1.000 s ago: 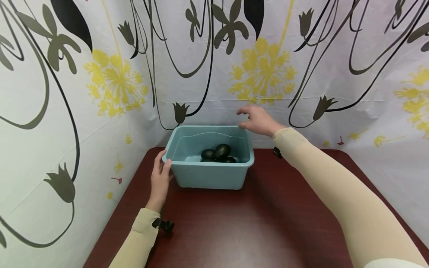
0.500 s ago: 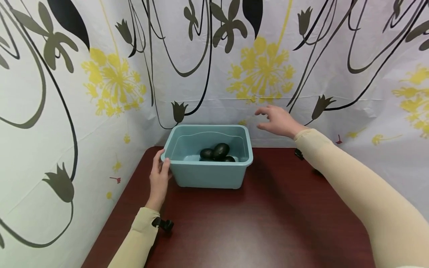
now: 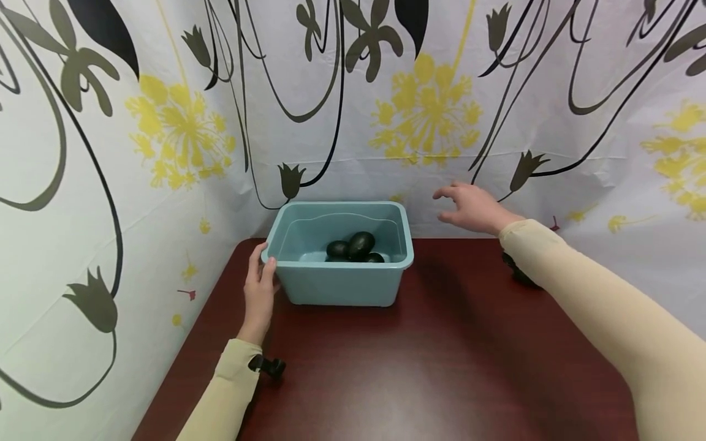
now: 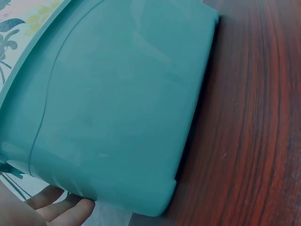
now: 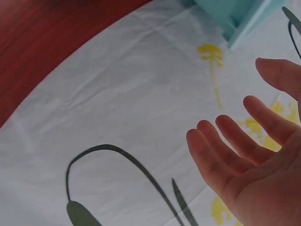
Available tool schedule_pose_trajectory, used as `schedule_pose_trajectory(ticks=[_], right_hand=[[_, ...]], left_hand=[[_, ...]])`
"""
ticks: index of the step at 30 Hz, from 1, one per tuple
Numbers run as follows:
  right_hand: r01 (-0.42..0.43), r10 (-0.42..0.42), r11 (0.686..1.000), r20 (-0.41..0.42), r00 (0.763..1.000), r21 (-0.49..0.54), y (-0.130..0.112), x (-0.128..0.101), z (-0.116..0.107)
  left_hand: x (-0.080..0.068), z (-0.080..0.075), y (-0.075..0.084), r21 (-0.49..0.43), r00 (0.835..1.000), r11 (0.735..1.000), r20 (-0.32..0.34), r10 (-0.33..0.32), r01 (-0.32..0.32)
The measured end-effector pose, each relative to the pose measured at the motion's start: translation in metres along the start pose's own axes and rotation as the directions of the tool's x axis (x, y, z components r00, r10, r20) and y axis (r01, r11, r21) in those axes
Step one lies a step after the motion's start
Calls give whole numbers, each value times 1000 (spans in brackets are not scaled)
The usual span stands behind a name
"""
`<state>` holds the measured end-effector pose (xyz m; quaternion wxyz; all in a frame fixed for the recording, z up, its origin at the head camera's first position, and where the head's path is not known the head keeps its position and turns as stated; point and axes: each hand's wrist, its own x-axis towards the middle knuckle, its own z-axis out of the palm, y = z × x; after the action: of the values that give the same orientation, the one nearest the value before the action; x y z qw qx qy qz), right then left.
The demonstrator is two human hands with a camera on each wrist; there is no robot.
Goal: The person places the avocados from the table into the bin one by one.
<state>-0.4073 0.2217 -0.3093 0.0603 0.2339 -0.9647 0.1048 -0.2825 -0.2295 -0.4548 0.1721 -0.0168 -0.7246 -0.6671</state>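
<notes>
A light blue plastic bin [image 3: 342, 283] stands upright at the far part of the table. Inside it lie several dark, shiny avocados [image 3: 361, 245], partly hidden by the near wall. At the bin's left front corner, my left hand [image 3: 259, 300] holds the rim, thumb on the front and fingers along the left side. The left wrist view shows fingertips [image 4: 84, 207] against the wall of the bin. My right hand [image 3: 475, 208] hangs in the air right of the bin, apart from it. Its fingers are spread and slightly bent, with nothing in them, as the right wrist view shows.
The dark red wooden table [image 3: 430, 367] extends in front and to the right. A white patterned cloth [image 3: 441, 37] with flowers hangs behind and along both sides. Black wrist cameras, such as the left one [image 3: 267, 366], stick out below the sleeves.
My right hand has moved right, from above the bin's far right corner to well beside the bin. The left hand stays at the bin's corner. The head view has shifted slightly.
</notes>
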Motion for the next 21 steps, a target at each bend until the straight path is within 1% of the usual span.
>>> schedule_pose_trajectory(ticks=[8, 14, 18, 21], right_hand=[[-14, 15, 999, 22, 1000, -35, 11, -9, 9], [-25, 29, 999, 74, 997, -47, 19, -18, 15], [-41, 47, 997, 97, 994, -72, 31, -22, 21], [-36, 47, 995, 118, 992, -95, 42, -25, 26]], left_hand=[[2, -1, 3, -13, 1000, 1000, 9, -20, 20], [2, -1, 4, -9, 999, 999, 2, -32, 32], [2, -1, 4, -9, 999, 999, 2, -34, 34], [2, -2, 3, -15, 999, 999, 5, -33, 33]])
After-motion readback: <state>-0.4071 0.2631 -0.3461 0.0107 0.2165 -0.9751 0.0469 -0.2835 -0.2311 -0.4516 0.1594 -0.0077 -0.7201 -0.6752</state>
